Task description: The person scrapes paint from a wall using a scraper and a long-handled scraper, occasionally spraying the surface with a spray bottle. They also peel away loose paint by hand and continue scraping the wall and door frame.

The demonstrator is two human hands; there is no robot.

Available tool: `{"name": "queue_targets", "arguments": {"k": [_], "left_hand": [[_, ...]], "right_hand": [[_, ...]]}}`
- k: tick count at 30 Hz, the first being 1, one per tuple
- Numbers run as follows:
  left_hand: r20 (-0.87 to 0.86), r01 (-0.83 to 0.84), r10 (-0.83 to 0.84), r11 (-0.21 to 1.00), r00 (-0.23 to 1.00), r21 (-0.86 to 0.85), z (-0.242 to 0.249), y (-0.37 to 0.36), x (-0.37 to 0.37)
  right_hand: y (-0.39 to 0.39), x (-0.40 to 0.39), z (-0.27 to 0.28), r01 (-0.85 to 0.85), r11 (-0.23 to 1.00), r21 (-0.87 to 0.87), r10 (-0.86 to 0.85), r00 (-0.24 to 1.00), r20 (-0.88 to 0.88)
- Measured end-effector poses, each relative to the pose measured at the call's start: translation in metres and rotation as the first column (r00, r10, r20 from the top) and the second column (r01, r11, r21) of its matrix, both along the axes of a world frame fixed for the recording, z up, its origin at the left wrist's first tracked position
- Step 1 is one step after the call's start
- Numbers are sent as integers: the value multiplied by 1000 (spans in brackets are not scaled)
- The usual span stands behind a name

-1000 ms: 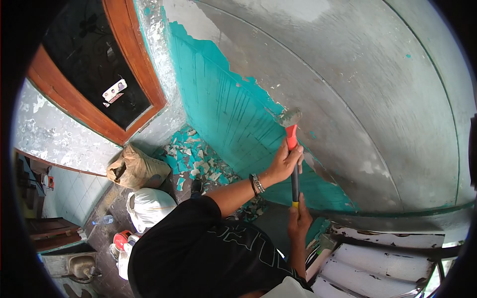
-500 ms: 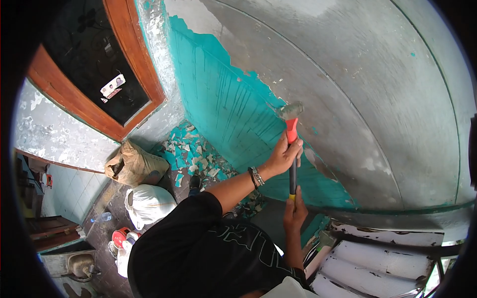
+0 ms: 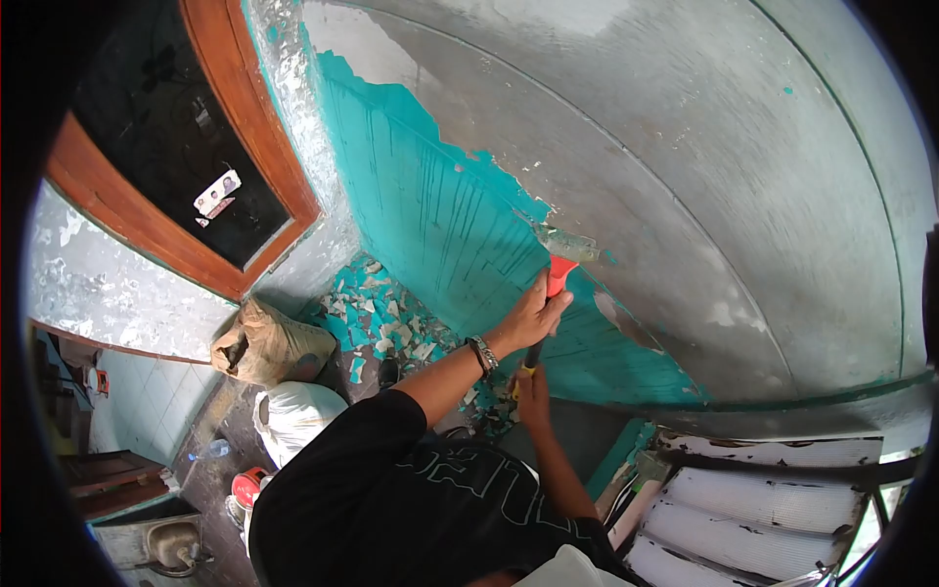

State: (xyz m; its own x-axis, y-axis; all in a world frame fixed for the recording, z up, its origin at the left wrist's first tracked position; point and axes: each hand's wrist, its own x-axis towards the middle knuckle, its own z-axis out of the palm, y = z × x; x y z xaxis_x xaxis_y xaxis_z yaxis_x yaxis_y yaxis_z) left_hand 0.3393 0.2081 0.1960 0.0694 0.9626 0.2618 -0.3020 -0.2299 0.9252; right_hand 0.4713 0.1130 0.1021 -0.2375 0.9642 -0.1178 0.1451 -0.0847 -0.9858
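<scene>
The red-and-black, long-handled scraper with a grey metal blade (image 3: 558, 275), in the closed grip of left hand (image 3: 534, 318) and right hand (image 3: 533, 399), now leans more, seemingly meeting the ragged turquoise wall paint (image 3: 425, 201) at a changed angle.

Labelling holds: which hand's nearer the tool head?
Left: left hand is just below the tool head, by the red collar; right hand is farther down the handle.
</scene>
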Motion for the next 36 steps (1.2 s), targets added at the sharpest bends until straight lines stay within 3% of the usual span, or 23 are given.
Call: {"name": "queue_targets", "arguments": {"k": [2, 4, 5, 7, 11, 13, 17, 22, 25, 29, 31, 36], "left_hand": [[-4, -13, 12, 1000, 1000, -16, -7, 2, -1], [145, 30, -17, 996, 989, -88, -12, 3, -4], [137, 37, -24, 995, 990, -95, -14, 1, -4], [221, 65, -42, 993, 974, -99, -8, 1, -5], [188, 75, -58, 994, 980, -83, -11, 0, -11], [187, 117, -102, 991, 977, -66, -13, 0, -17], [135, 151, -137, 983, 981, -103, -18, 3, -25], [46, 28, -26, 999, 999, -46, -33, 12, -14], [131, 108, -92, 986, 987, -127, -29, 12, -14], [92, 70, -62, 994, 994, -87, -11, 17, -16], [158, 45, -35, 997, 987, -59, 5, 23, -23], [253, 59, -39, 996, 967, -72, 13, 25, -24]], "right_hand": [[4, -16, -7, -32, 999, -1, 32, 994, -101], [4, -32, -7, -48, 999, -19, 43, 974, -223], [2, -36, -7, -41, 999, -25, 34, 972, -231], [2, -40, -12, 28, 999, 37, -22, 989, -144], [0, -45, -27, 63, 997, 35, -59, 993, -107], [4, -48, -32, -45, 999, 6, 45, 998, -50], [4, -62, -29, -33, 999, -2, 32, 987, -159], [12, -57, -23, -50, 999, -2, 49, 984, -173], [11, -56, -8, -57, 998, 2, 57, 985, -165], [22, -50, -8, -13, 998, 67, 19, 996, -86], [33, -48, -5, -17, 993, 120, 17, 1000, 7], [41, -51, 4, -34, 992, 122, 37, 999, -24]]}}
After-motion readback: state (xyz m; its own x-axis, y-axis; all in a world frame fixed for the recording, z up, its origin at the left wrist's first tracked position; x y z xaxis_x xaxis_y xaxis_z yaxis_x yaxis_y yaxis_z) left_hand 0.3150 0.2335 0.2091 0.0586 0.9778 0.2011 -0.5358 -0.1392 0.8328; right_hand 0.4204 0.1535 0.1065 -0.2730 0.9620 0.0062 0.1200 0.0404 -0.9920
